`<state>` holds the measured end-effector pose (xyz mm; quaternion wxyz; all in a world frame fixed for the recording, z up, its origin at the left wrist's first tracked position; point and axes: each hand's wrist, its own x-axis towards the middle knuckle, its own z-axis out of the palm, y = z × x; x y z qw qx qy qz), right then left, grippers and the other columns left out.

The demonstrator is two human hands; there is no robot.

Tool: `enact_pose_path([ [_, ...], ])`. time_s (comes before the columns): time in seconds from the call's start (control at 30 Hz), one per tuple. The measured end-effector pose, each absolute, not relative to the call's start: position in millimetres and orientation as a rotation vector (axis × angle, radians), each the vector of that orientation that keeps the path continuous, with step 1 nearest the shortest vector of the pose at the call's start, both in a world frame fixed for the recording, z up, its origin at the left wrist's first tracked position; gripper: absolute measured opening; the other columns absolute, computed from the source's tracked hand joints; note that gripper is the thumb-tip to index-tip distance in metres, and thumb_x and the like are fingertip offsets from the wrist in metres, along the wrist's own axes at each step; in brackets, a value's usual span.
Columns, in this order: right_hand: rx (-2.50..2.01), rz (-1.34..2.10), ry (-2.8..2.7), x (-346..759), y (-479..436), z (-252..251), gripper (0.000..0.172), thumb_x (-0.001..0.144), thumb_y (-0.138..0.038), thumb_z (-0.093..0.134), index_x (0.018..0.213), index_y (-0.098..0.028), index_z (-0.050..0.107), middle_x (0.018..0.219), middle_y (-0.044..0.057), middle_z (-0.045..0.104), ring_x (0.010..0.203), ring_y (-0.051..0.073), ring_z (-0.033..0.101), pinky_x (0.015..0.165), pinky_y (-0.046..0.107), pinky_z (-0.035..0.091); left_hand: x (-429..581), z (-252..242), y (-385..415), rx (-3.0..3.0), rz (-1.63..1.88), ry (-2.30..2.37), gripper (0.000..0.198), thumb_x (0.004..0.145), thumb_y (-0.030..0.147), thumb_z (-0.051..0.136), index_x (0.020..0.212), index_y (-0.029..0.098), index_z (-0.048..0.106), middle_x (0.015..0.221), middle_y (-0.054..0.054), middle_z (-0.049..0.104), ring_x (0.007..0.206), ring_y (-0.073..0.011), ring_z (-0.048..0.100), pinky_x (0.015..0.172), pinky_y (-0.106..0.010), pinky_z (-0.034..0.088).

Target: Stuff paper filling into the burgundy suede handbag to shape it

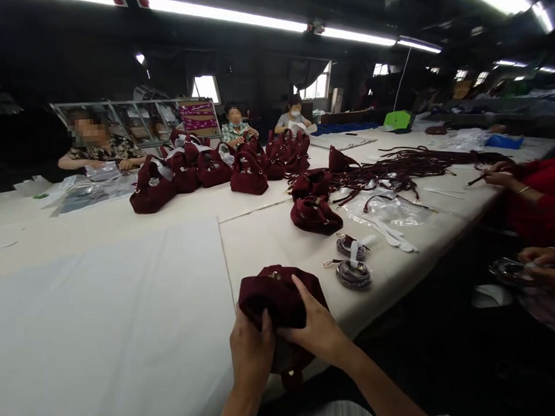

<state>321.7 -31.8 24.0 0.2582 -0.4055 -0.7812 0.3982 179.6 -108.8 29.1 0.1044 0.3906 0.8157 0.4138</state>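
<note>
A dark red handbag (282, 294) rests at the near edge of the table, tilted toward me with its dark opening facing up. My left hand (252, 346) grips its left side, the thumb at the opening's rim. On the other side my right hand (318, 330) holds the bag, with the index finger stretched along its upper edge and the thumb at the opening. A small gold fitting shows on the bag's lower flap. Just right of the bag lie two coiled straps in clear wrap (353, 273) with white paper bands and gold clips.
Several finished-looking red handbags (249, 175) stand across the table (106, 316). Loose dark red straps (424, 163) lie in a heap at right, near clear plastic bags (389, 208). Co-workers sit at the far side; other people's hands (499, 174) work along the right edge.
</note>
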Motion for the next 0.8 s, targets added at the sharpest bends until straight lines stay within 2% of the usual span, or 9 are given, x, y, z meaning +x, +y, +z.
enact_pose_path([
  [0.07,-1.255,0.932,-2.042,316.7,-33.1,17.7,0.11,0.062,-0.036,0.078,0.152,-0.028,0.016,0.136,0.012,0.054,0.12,0.037,0.054,0.098,0.052,0.045,185.3,36.3,-110.1,1.262,1.242,2.375,0.025,0.085,0.025,0.048,0.109,0.018,0.054,0.093,-0.008,0.066,0.087,-0.0246,0.065,0.073,-0.033,0.047],
  [0.13,-1.279,0.802,-1.984,319.7,-27.4,11.9,0.104,0.065,-0.029,0.073,0.152,-0.024,0.016,0.127,0.011,0.061,0.111,0.034,0.06,0.093,0.049,0.049,184.5,40.9,-115.6,1.328,1.247,2.37,0.021,0.084,0.017,0.046,0.104,0.021,0.053,0.088,-0.004,0.065,0.08,-0.0207,0.063,0.07,-0.029,0.045],
  [0.23,-1.184,0.581,-1.915,340.4,-15.7,14.0,0.081,0.073,-0.022,0.062,0.148,-0.019,0.031,0.108,0.009,0.069,0.094,0.03,0.067,0.085,0.044,0.053,176.1,47.2,-129.1,1.379,1.208,2.439,0.025,0.078,0.009,0.044,0.097,0.023,0.053,0.083,0.0,0.063,0.074,-0.018,0.06,0.067,-0.027,0.042],
  [0.37,-1.009,0.343,-1.915,371.6,-12.6,37.4,0.056,0.086,-0.022,0.053,0.141,-0.018,0.044,0.112,0.011,0.067,0.091,0.025,0.067,0.083,0.038,0.053,163.2,63.7,-145.0,1.536,1.323,2.482,0.034,0.071,0.005,0.046,0.097,0.024,0.056,0.093,0.0,0.064,0.081,-0.0166,0.06,0.07,-0.025,0.042],
  [0.5,-0.95,0.35,-1.882,376.9,-13.8,59.8,0.055,0.089,-0.026,0.057,0.142,-0.023,0.043,0.113,0.008,0.067,0.102,0.025,0.064,0.092,0.039,0.049,157.5,81.1,-156.8,1.605,1.47,2.418,0.033,0.072,0.009,0.05,0.099,0.024,0.061,0.103,0.0,0.062,0.089,-0.0158,0.06,0.077,-0.023,0.044],
  [0.6,-0.94,0.262,-1.82,364.4,-4.3,60.1,0.041,0.091,-0.025,0.052,0.132,-0.023,0.051,0.116,0.011,0.064,0.109,0.027,0.059,0.098,0.046,0.045,159.7,78.6,-159.2,1.622,1.523,2.371,0.028,0.074,0.012,0.051,0.098,0.024,0.06,0.102,-0.001,0.061,0.09,-0.0155,0.06,0.077,-0.022,0.043],
  [0.67,-1.009,0.234,-1.831,354.1,1.4,56.3,0.041,0.089,-0.027,0.055,0.129,-0.021,0.052,0.113,0.012,0.061,0.106,0.029,0.057,0.095,0.05,0.046,160.1,68.0,-154.0,1.562,1.526,2.355,0.017,0.077,0.016,0.052,0.091,0.022,0.058,0.091,-0.001,0.061,0.08,-0.0155,0.059,0.071,-0.024,0.044],
  [0.73,-1.05,0.284,-1.891,345.7,-1.6,55.4,0.051,0.083,-0.029,0.064,0.13,-0.019,0.049,0.113,0.013,0.059,0.105,0.029,0.056,0.091,0.05,0.048,156.8,54.7,-144.6,1.357,1.463,2.372,0.008,0.08,0.024,0.054,0.087,0.022,0.057,0.078,0.001,0.06,0.068,-0.0158,0.056,0.064,-0.025,0.043],
  [0.8,-0.928,0.347,-1.945,339.8,-15.3,60.3,0.042,0.082,-0.021,0.065,0.123,-0.02,0.054,0.109,0.011,0.059,0.103,0.026,0.057,0.089,0.045,0.05,151.4,44.0,-135.5,1.108,1.407,2.373,0.014,0.083,0.034,0.054,0.089,0.022,0.058,0.071,0.002,0.06,0.063,-0.0166,0.055,0.06,-0.026,0.043],
])
